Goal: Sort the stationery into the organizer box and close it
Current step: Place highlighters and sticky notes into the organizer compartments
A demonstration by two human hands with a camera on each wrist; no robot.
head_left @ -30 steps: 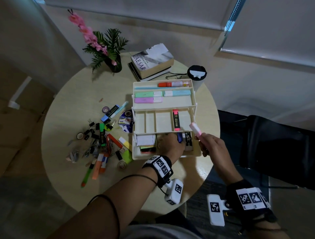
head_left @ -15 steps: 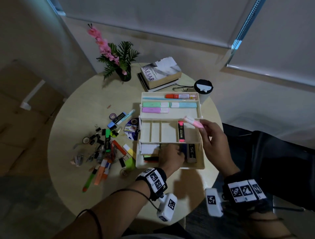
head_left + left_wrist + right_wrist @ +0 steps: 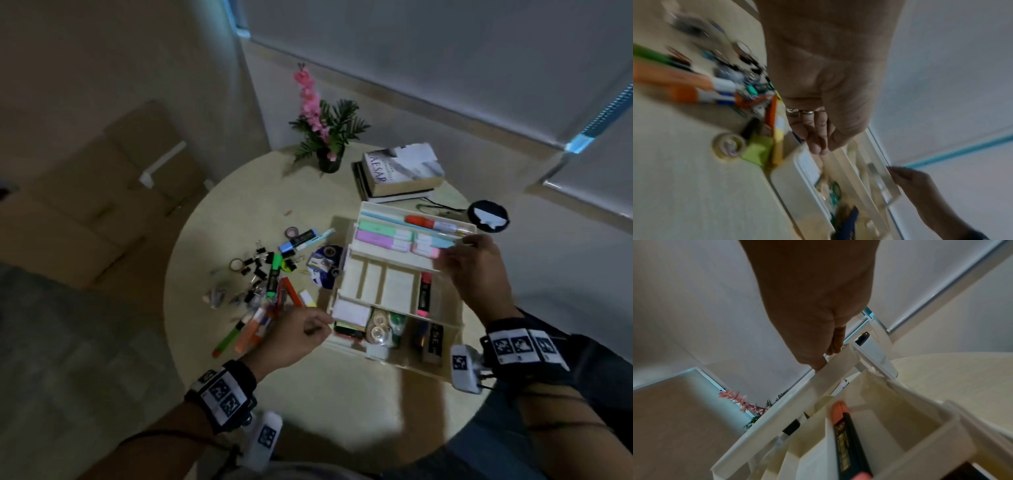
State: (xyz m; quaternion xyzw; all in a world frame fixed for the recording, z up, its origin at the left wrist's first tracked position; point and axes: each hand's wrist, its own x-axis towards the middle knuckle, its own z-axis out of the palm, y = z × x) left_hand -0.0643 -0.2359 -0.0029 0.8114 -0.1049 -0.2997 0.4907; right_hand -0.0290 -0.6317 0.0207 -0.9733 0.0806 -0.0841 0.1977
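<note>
The cream organizer box (image 3: 407, 364) stands open on the round table, its trays stepped back. In the head view my right hand (image 3: 445, 257) reaches the right end of the top tray (image 3: 383, 255) and pinches the end of a pink highlighter (image 3: 424, 251), which lies beside the pastel ones. The right wrist view shows my right hand (image 3: 824, 360) at the tray wall; the pink highlighter is hidden there. A pink-and-black highlighter (image 3: 424, 294) (image 3: 849, 434) lies in the middle tray. My left hand (image 3: 320, 327) (image 3: 818, 146) hovers empty, loosely curled, at the box's left corner, beside the stationery pile (image 3: 263, 291).
Orange (image 3: 250, 334) and green (image 3: 227, 339) markers, binder clips and tape rolls lie left of the box. Stacked books (image 3: 400, 171), a potted flower (image 3: 329, 137) and a black cup lid (image 3: 488, 217) stand behind it. Bare tabletop (image 3: 342, 411) lies in front.
My right hand carried the pink highlighter from the box's right front up to the top tray. My left hand came out of the bottom compartment and moved left toward the pile.
</note>
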